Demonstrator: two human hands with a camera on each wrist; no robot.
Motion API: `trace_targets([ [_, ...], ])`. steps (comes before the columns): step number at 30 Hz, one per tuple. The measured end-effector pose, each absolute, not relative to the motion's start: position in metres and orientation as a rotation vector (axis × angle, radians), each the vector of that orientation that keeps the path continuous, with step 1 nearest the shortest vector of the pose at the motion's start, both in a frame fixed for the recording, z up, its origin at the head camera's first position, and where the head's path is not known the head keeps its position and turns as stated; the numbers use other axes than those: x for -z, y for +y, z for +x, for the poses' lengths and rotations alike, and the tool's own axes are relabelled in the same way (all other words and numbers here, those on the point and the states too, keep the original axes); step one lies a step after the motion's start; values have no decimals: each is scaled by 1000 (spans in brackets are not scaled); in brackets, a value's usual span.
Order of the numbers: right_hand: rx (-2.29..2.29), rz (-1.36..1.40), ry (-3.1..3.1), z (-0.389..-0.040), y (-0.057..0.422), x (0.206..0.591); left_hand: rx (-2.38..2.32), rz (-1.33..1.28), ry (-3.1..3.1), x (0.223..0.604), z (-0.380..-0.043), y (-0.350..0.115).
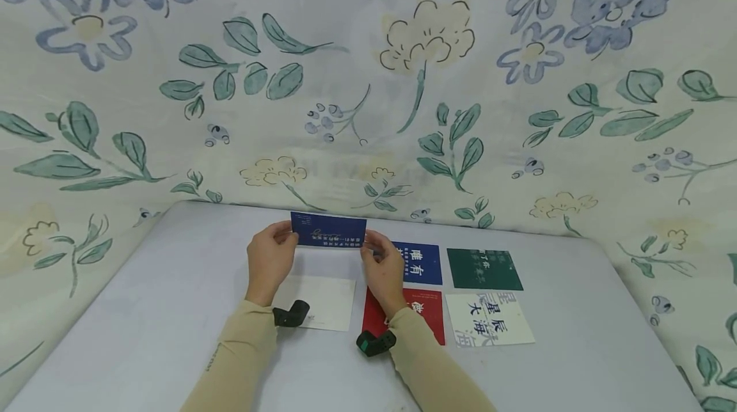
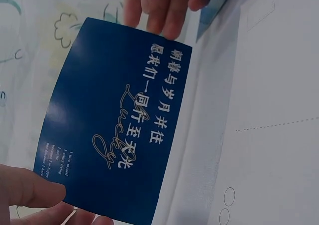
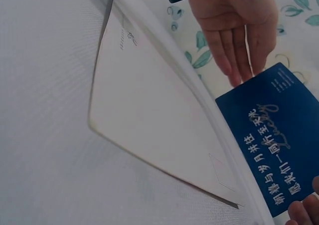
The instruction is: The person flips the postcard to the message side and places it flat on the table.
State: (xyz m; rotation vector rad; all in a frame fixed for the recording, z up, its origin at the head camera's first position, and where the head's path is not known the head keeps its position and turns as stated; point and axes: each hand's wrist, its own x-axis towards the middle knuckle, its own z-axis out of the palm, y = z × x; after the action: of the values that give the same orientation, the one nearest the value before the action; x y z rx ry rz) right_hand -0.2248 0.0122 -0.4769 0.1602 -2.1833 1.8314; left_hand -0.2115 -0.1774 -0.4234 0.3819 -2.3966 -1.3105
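Light, bendable card pinched at both short ends

Your left grip (image 1: 272, 258) pinches the near short end of the navy card (image 1: 328, 229), thumb over the printed face and fingers behind it. Your right grip (image 1: 384, 271) pinches the opposite short end. The card spans the gap between your two grips, raised off the table (image 1: 161, 309) with its printed face towards you.

Expect almost no weight. It looks like thin stock, stiff enough to span both grips yet ready to bow; one long edge seems slightly curved in the left wrist view. Push your grips towards each other and it would probably buckle; squeeze hard and you may crease a corner. The face has a soft sheen, so it could slide a little under dry fingertips. Hold by the short ends, thumb in front, fingers behind, with a light, even pinch that spares the lettering.

Below and nearer you, between your grips, the plain white card (image 1: 334, 303) lies flat. Under and beside your right grip are the blue card (image 1: 423, 265) and, nearer you, the red card (image 1: 428, 316); further right lie the green card (image 1: 483, 269) and the white lettered card (image 1: 489, 319). Flat ones like these would be easiest to lift by an edge
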Motion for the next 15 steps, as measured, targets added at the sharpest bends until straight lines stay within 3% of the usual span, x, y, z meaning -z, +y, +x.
trace_targets([
  [15,-1843,161,-2165,-225,13,477,1225,406,-2406,422,-210,-181],
])
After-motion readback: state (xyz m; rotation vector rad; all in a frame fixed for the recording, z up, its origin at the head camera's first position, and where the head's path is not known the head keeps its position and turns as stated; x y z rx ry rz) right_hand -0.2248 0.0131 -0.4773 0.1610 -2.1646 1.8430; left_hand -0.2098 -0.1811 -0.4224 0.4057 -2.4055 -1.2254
